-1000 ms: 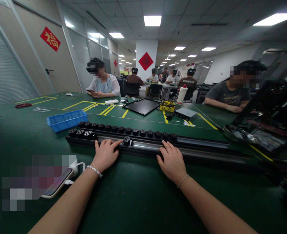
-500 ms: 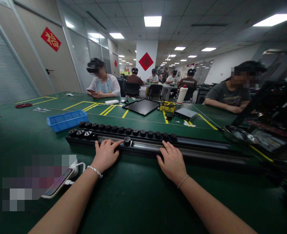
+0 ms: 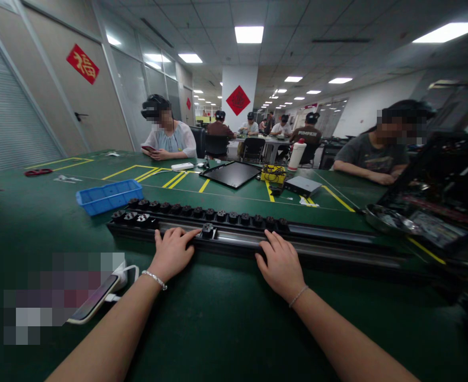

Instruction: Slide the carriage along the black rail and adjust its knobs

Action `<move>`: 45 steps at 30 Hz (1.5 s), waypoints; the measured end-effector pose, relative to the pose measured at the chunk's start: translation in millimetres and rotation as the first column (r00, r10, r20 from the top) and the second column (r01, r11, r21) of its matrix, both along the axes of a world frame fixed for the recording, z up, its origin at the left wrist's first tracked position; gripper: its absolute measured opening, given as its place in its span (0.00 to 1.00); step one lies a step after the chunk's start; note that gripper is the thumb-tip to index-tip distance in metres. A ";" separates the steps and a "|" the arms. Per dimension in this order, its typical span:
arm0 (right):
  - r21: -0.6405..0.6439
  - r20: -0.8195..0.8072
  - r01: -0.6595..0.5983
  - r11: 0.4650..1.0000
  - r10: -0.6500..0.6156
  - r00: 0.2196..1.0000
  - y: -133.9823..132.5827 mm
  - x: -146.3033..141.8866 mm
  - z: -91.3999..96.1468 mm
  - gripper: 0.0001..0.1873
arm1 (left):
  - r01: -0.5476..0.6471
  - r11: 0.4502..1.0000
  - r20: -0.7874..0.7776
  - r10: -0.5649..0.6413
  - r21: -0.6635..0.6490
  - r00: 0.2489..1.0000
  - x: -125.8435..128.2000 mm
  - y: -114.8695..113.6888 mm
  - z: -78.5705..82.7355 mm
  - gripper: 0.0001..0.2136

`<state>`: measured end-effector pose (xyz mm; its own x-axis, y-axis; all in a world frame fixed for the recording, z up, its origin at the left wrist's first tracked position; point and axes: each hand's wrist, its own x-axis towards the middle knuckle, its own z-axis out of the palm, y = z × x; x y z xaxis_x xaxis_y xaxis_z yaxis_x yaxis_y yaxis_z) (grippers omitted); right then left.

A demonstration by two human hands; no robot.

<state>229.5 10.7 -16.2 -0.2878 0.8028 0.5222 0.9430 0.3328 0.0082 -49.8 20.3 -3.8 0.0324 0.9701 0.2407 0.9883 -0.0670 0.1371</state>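
Observation:
A long black rail with a metallic channel lies across the table before me, and one small black socket-like module sits in it. My left hand rests on the rail's near edge, fingers apart, its index fingertip at the module's left side. Farther right, my right hand lies on the same rail with its fingers spread, grasping nothing. Several similar modules are grouped at the rail's left end. Directly behind runs a second black rail, carrying a row of several modules.
Behind the rails' left end is a blue plastic bin. A charging phone lies left of my forearm. At right stand a metal bowl and an opened black device. Beyond are a flat black panel, a grey box and seated people.

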 end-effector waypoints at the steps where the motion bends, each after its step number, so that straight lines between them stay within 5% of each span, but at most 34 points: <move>1: 0.003 0.000 -0.001 1.000 0.001 1.000 0.1 0.1 -0.2 0.13 | -0.001 1.000 -0.001 0.001 0.000 1.000 0.3 -0.2 0.4 0.22; 45: -0.004 -0.005 -0.009 1.000 0.009 1.000 0.1 0.2 0.5 0.13 | -0.016 1.000 -0.001 0.016 -0.003 1.000 5.3 -2.5 4.5 0.23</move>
<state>229.7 10.8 -15.7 -0.2926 0.8019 0.5209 0.9398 0.3416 0.0019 -44.5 17.9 0.7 0.0172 0.9712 0.2375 0.9894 -0.0509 0.1363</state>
